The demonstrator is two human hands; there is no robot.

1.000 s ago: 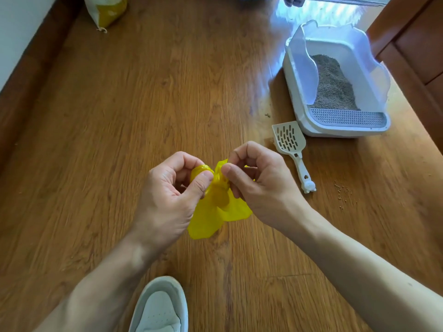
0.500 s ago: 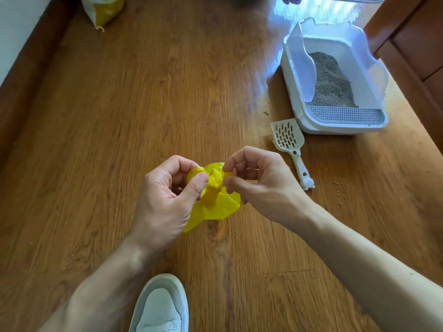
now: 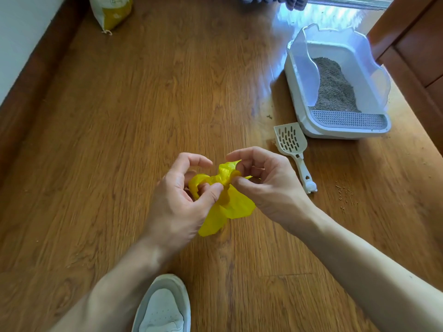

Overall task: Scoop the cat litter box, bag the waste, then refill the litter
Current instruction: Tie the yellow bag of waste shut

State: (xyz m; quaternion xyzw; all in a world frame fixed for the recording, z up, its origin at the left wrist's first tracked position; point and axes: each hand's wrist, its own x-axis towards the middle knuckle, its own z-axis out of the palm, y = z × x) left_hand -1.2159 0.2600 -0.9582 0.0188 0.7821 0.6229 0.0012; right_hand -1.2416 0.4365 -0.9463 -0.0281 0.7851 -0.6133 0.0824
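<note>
The small yellow plastic bag hangs above the wooden floor, held between both hands at the centre of the view. Its gathered top is bunched between the hands; the loose body of the bag drops below them, toward the viewer.

The left hand pinches the left part of the bunched top between thumb and curled fingers, with the index finger arched above it. The right hand pinches the right part of the top — thumb underneath, fingers curled over.

Just to the right of the right hand, a white slotted plastic litter scoop lies flat on the floor. Beyond the scoop stands a white high-walled plastic litter box containing grey litter granules. Scattered granules lie on the floor to the right of the scoop handle.

A yellow-and-white litter sack stands at the far left, near the wall. A white shoe shows at the bottom edge.
</note>
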